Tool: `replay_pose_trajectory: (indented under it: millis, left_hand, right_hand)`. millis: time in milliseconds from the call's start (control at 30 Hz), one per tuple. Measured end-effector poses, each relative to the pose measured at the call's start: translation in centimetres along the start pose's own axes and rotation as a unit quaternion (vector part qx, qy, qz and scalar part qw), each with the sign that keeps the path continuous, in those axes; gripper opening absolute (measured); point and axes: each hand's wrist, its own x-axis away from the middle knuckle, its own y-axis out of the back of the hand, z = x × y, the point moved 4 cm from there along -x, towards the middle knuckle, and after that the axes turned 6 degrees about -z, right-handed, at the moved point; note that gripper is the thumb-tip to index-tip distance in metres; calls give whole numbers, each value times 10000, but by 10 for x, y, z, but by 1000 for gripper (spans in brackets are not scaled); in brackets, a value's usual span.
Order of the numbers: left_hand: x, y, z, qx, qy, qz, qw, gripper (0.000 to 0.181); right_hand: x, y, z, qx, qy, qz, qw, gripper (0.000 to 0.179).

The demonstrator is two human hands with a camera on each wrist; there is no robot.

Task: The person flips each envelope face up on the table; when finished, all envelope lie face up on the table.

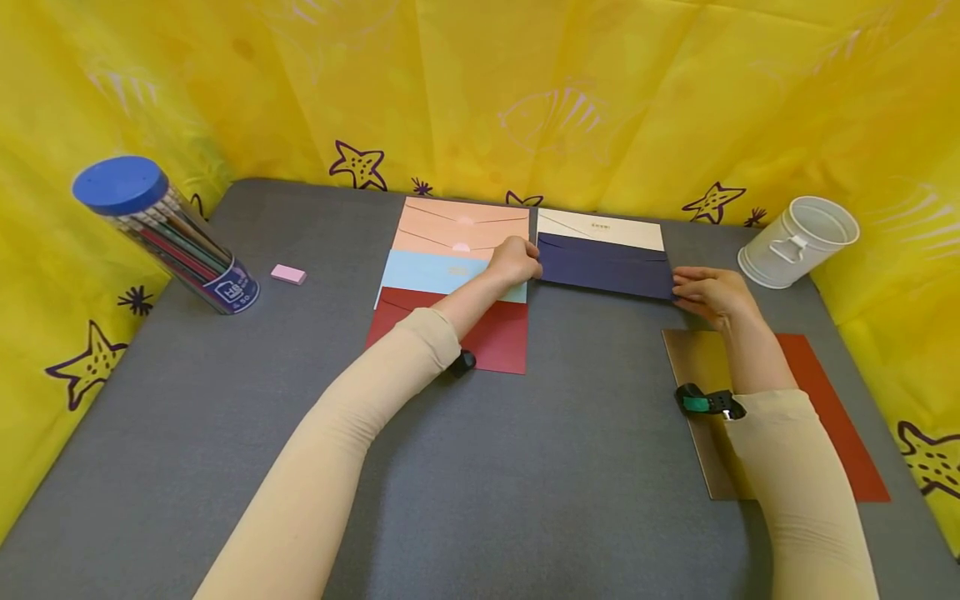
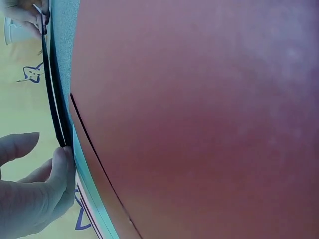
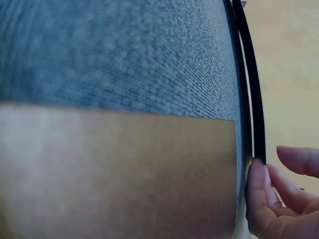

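A navy envelope [image 1: 603, 267] lies crosswise between my two hands, overlapping the lower part of a cream envelope [image 1: 562, 220]. At its left end, my left hand [image 1: 516, 260] touches the edge with its fingertips; in the left wrist view the thumb [image 2: 20, 145] stands apart from it. My right hand [image 1: 716, 293] reaches the opposite end, fingertips against the edge, the thumb [image 3: 299, 158] also held away. Under my left forearm is a column of overlapping envelopes: peach ones [image 1: 431, 218], a light blue one [image 1: 416, 268] and a dark red one [image 1: 498, 337].
Below my right forearm lie a gold envelope [image 1: 693, 367] and a red envelope [image 1: 832, 408]. A white metal mug [image 1: 776, 250] stands at the back right. On the left are a blue-lidded tub of pencils [image 1: 187, 242] and a pink eraser [image 1: 288, 274]. Yellow cloth surrounds the grey table [image 1: 570, 467].
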Motion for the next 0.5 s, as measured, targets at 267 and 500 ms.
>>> replay_pose_trajectory:
  millis: [267, 500]
  left_hand:
    - [4, -2, -1, -225, -12, 11, 9997, 38]
    - [-1, -6, -7, -1001, -197, 89, 9947, 44]
  right_hand:
    - [1, -1, -1, 144, -74, 54, 9999, 38]
    - [-2, 1, -2, 274, 3, 76, 9996, 32]
